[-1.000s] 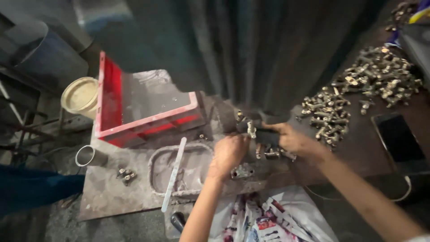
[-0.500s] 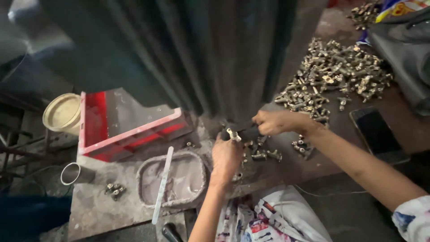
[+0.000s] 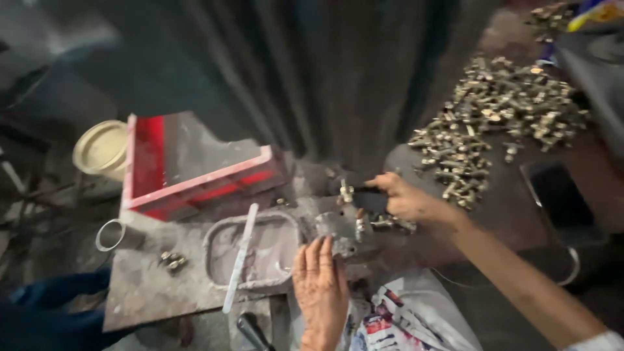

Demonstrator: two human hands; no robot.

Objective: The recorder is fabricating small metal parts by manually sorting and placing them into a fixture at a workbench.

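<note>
The left hand [image 3: 320, 286] lies flat, fingers spread and extended, its fingertips touching the near side of a small grey metal fixture [image 3: 344, 234] that sits near the middle of the grimy metal work plate [image 3: 149, 292], just right of a shallow rounded tray [image 3: 218, 260]. The right hand [image 3: 406, 200] curls its fingers around a dark handle-like part at the fixture's far side; what it pinches exactly is blurred.

The fixture looks like a heavy, rigid casting, rough rather than slippery, best gripped by its solid body, away from the small brass fittings [image 3: 383, 223] clustered against it. Those fittings look light, hard and prone to roll.

Room is tight: a dark corrugated sheet [image 3: 312, 78] rises just behind the fixture, and a red-sided tray [image 3: 195, 188] stands to the left. A big heap of brass fittings [image 3: 494, 117] occupies the right. A white strip [image 3: 239, 257] lies across the rounded tray. The plate's near edge ends just below the left hand, with printed bags [image 3: 403, 325] beneath.
</note>
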